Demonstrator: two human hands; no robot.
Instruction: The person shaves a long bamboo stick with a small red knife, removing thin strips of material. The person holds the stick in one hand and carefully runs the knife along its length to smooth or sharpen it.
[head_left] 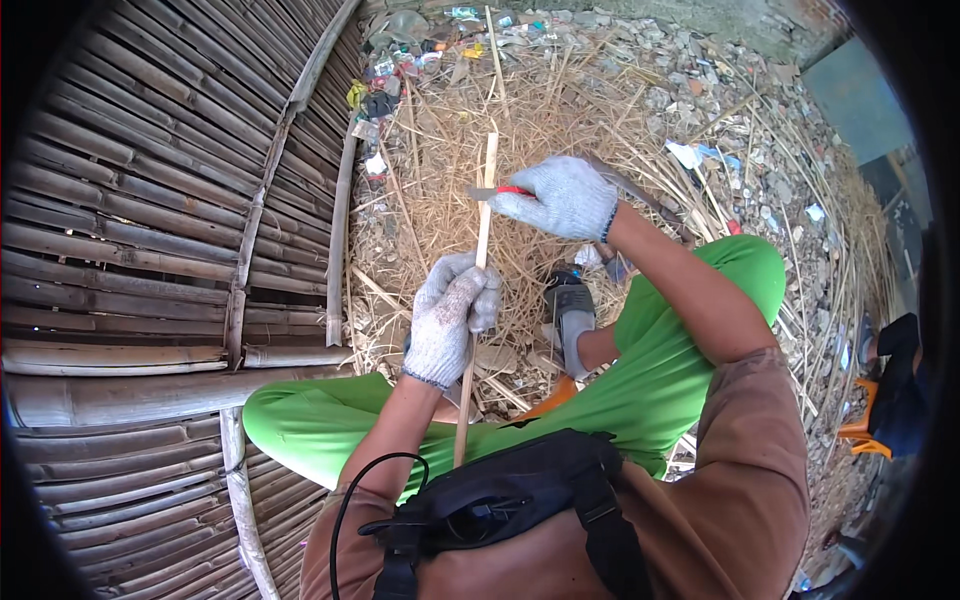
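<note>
Bamboo strip [482,235] upright, long axis running near to far, between green-trousered knees. Left hand [448,318] clenched round its middle. Right hand [562,197] grips red-handled knife [497,191], blade touching the strip just beyond the left hand.

Open air lies around the bamboo stick [478,270] above my knees. Left of the stick, a bamboo slat wall [150,200] blocks passage. Beyond the stick, dry straw [560,110] and rubble cover the ground.
</note>
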